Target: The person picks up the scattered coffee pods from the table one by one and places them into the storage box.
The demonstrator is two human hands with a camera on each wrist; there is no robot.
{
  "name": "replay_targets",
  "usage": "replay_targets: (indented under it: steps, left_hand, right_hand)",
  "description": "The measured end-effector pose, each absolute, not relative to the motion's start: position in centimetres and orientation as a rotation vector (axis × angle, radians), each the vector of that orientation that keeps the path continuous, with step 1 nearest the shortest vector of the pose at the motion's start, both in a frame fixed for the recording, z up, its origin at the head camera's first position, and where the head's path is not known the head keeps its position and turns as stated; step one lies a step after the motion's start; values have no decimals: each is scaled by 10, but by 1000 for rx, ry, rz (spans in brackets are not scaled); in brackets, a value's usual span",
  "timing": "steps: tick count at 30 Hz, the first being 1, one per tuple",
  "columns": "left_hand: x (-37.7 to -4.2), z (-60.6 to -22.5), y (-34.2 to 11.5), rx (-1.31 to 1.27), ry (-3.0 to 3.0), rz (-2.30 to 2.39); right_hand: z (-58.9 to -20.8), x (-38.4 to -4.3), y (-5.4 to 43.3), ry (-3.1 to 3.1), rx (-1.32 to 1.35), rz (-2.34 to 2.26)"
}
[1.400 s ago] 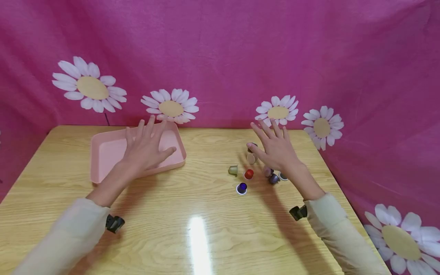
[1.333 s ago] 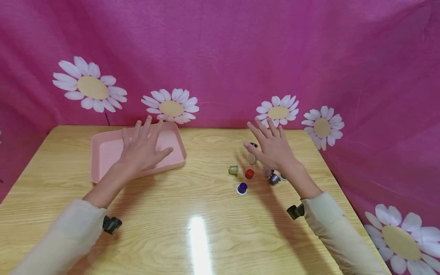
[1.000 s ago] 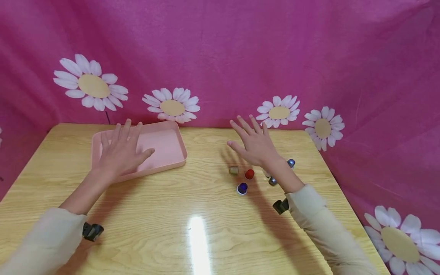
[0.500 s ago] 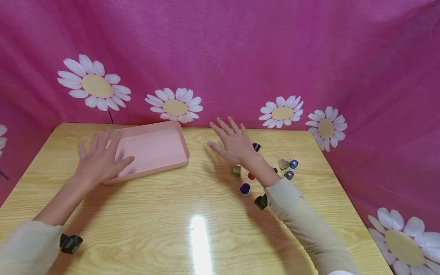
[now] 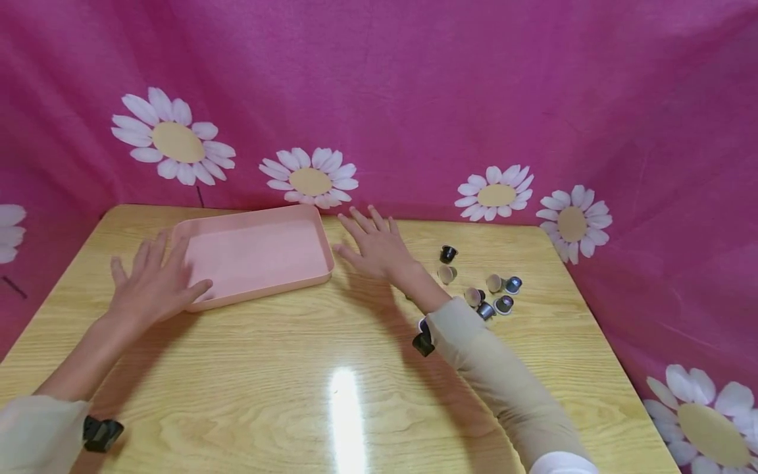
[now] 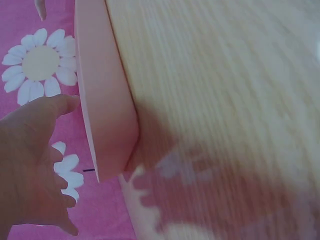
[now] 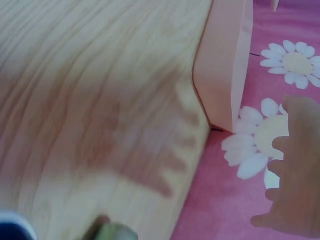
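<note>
A shallow pink tray (image 5: 260,253) lies at the back left of the wooden table, with nothing in it. My left hand (image 5: 151,280) hovers over its left end, fingers spread and holding nothing. Past the tray's right end, my right hand (image 5: 379,250) is held above the table, also spread and bare. To its right lie several coffee capsules, among them a black capsule (image 5: 448,254) and a blue-grey capsule (image 5: 513,284). My right forearm hides others. In the right wrist view, a blurred gold-green capsule (image 7: 116,232) and a white-rimmed dark blue capsule (image 7: 15,227) show at the bottom edge.
A magenta cloth (image 5: 403,99) with daisies hangs behind the table and along its sides. Small black cameras sit at both wrists. A bright light reflection lies on the wooden tabletop (image 5: 272,375) near the front.
Both hands have moved left with fingers spread. The left has gone from mid-tray to its left end; the right has left the capsules for the tray's right side. The view has shifted slightly.
</note>
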State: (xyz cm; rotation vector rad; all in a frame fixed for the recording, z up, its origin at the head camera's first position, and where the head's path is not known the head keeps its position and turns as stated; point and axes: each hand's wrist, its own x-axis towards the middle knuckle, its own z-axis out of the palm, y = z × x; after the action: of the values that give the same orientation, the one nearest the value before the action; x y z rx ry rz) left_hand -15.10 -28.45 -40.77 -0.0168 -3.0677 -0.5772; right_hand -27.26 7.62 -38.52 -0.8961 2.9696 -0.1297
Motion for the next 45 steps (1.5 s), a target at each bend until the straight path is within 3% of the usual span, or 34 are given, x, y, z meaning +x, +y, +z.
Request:
replay_targets:
  steps: [20,45]
  left_hand:
    - [-141,-430,-297,-1,-3075,-607]
    - [-140,-437,-316,1,-3213,-684]
  right_hand:
    - [-428,-282,55,2898,-807,-90]
    - [-427,-288,51,2798,-825,-52]
